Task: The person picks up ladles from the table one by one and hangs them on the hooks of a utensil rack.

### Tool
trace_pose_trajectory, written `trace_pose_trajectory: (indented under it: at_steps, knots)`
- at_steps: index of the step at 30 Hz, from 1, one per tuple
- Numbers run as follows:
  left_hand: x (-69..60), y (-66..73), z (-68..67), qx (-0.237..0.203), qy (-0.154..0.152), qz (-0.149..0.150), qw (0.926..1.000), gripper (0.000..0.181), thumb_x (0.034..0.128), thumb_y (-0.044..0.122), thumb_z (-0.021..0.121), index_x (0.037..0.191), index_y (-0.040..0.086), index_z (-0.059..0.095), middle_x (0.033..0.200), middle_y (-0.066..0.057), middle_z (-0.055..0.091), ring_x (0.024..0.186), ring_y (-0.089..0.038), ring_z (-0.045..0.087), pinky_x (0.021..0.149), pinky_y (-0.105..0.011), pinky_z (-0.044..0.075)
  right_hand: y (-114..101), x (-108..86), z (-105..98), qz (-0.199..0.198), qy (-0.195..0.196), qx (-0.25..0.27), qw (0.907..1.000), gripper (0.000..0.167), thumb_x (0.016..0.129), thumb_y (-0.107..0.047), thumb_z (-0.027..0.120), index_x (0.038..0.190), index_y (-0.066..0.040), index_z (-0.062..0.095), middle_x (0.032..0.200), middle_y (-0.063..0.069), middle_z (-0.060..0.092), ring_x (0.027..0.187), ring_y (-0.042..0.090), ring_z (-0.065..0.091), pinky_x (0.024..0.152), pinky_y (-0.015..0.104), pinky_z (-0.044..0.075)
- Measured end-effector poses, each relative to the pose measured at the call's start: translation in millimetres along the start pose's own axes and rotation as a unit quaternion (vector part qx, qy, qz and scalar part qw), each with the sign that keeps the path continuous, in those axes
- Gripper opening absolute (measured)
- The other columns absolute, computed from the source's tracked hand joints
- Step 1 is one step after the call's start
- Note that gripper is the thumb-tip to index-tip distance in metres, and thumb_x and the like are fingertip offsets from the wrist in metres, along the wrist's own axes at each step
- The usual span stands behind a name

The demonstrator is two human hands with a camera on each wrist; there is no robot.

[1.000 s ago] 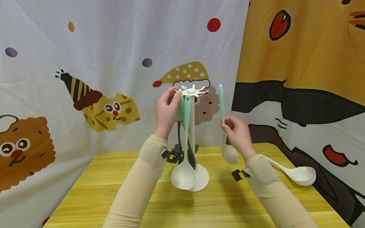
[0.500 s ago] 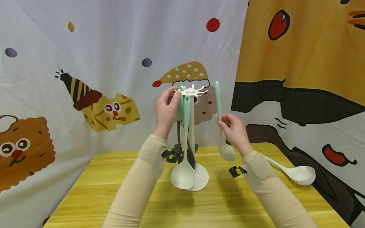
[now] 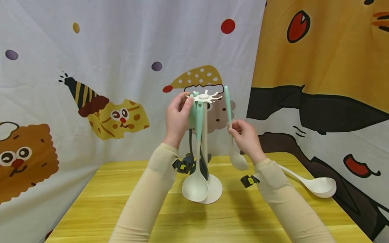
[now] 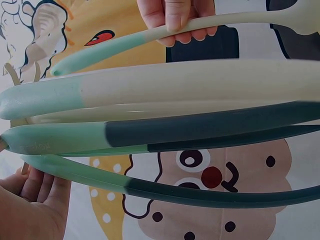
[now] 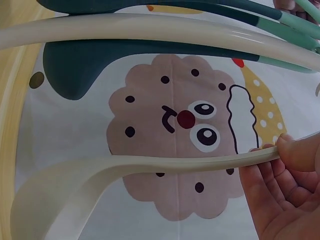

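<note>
A white utensil stand point(image 3: 214, 189) with a hooked top point(image 3: 204, 97) stands mid-table. My left hand point(image 3: 178, 116) grips the left edge of that top beside the mint-green handles hanging there. In front hangs a white ladle point(image 3: 196, 186); dark-headed utensils point(image 5: 75, 75) hang behind it, their heads partly hidden. My right hand point(image 3: 247, 138) pinches a white spoon point(image 3: 238, 161) with a mint handle point(image 4: 100, 54) by its neck. That spoon is upright, slightly tilted, in the air to the right of the stand, apart from the hooks. Thumb and fingers point(image 5: 295, 155) close on its shaft.
Another white ladle point(image 3: 322, 187) lies on the table's right side, its handle partly behind my right forearm. The wooden table point(image 3: 121, 202) ends at a printed curtain point(image 3: 127, 50) behind it. Bare hooks show on the right side of the stand's top.
My right hand has moved left and slightly up, bringing the spoon closer to the stand's top. The left hand and the stand have stayed in place.
</note>
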State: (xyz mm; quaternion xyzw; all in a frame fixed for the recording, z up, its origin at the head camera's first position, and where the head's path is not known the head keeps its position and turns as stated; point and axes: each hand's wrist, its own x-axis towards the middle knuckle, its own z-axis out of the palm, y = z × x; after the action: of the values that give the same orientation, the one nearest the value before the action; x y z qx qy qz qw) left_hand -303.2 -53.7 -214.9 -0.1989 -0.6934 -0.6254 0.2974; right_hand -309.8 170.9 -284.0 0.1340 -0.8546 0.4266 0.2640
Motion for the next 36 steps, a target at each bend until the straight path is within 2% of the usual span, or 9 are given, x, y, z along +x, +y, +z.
trace_pose_trajectory:
  at_steps: [36]
  knots:
    - [-0.4,-0.5,1.4,0.001,0.004,0.004,1.0,0.036,0.1013,0.023,0.056,0.129,0.001,0.061,0.112,-0.009,0.065,0.094,-0.019,0.059,0.083,-0.033,0.049,-8.1,-0.2,13.4,0.001,-0.022,0.015,0.9996,0.012,0.098,-0.008,0.063,0.107,-0.001,0.065,0.098,0.014,0.065,0.091,0.029,0.062,0.084,0.045,0.052]
